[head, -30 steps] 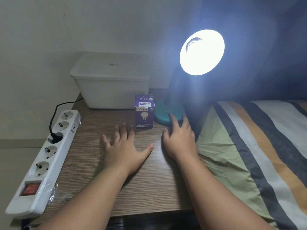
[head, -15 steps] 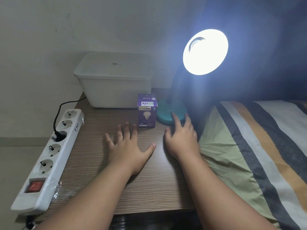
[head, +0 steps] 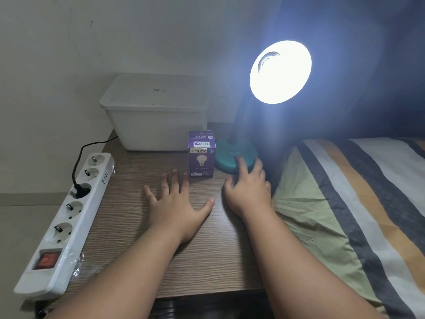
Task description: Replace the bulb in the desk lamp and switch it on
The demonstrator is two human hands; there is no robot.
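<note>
The desk lamp stands at the back right of the wooden table [head: 128,226]; its round head [head: 280,72] glows bright white and faces me. The lamp's teal base [head: 226,156] sits beside a purple bulb box [head: 202,155], which stands upright. My right hand [head: 248,187] lies on the table with its index finger resting on the front of the teal base. My left hand [head: 177,201] lies flat on the wood, fingers spread, just in front of the box and holding nothing.
A white power strip [head: 66,222] with a red switch lies along the table's left edge, a black plug in its third socket. A lidded white plastic bin [head: 156,111] stands against the back wall. A striped bed cover [head: 349,208] borders the table's right side.
Both hands stay almost where they were; the view has shifted slightly. The lamp is lit in all frames.
</note>
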